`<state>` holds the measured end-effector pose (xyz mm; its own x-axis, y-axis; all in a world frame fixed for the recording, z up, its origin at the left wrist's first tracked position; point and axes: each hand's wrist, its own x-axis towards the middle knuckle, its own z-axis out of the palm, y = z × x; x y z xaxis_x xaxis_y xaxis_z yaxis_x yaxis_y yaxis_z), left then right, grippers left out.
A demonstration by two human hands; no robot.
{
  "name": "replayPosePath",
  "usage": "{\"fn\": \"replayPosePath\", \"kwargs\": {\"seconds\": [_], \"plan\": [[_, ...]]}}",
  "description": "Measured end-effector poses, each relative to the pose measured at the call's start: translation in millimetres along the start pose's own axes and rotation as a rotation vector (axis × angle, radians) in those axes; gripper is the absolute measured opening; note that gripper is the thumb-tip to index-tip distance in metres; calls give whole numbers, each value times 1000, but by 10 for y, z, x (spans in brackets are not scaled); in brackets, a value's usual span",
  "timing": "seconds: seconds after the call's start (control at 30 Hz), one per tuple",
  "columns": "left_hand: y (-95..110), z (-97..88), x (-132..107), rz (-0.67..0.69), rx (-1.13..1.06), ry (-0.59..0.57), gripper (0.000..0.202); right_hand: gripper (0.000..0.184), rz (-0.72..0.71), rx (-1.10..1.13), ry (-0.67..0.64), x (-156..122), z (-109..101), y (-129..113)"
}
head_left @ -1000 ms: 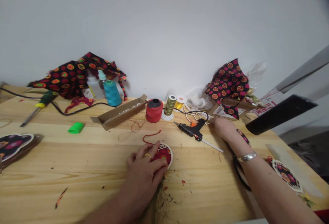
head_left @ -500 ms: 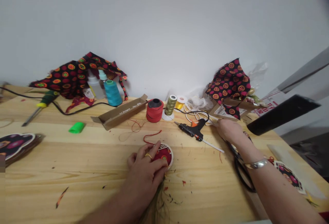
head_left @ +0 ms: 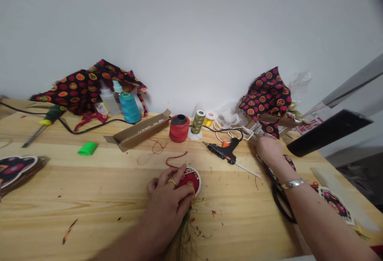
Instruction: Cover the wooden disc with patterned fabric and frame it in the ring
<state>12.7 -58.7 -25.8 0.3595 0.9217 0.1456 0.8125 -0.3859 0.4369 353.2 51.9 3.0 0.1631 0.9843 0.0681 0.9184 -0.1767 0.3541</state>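
My left hand (head_left: 170, 197) lies over a round ornament (head_left: 191, 179) of red patterned fabric in a pale cut-out rim, its fingers gripping the edge. A red cord (head_left: 176, 158) runs out from the ornament's far side, and a dark green tassel (head_left: 179, 237) trails toward me under the hand. Over at the right, my right hand (head_left: 269, 149) is bent down at the front of a small cardboard box (head_left: 277, 120); its fingers look curled, but their tips and anything in them are hidden. Black scissors (head_left: 283, 207) lie beneath the right forearm.
A black glue gun (head_left: 223, 151) with a white glue stick lies between the hands. Behind stand red (head_left: 179, 128), olive (head_left: 198, 122) and teal thread spools (head_left: 130, 108), beside a long open carton (head_left: 142, 131). A screwdriver (head_left: 44, 123) lies left; a dark upright panel (head_left: 329, 133) stands right.
My right hand has shifted slightly right and toward me near the small box, uncovering more of the white pieces there. The left hand stays on the ornament.
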Motion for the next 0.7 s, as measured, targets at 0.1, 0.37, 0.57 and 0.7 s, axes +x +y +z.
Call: {"fn": "replayPosePath", "kwargs": {"seconds": [0.1, 0.37, 0.57, 0.7], "plan": [[9, -10, -2, -3, -1, -2, 24, 30, 50, 2, 52, -11, -70, -32], [12, 5, 4, -8, -1, 6, 23, 25, -64, 90, 49, 24, -156, -112], [26, -15, -2, -12, 14, 6, 23, 28, 47, 101, 75, -442, -383, -40], [21, -2, 8, -10, 12, 6, 24, 27, 134, 109, 33, -923, -410, -12]]}}
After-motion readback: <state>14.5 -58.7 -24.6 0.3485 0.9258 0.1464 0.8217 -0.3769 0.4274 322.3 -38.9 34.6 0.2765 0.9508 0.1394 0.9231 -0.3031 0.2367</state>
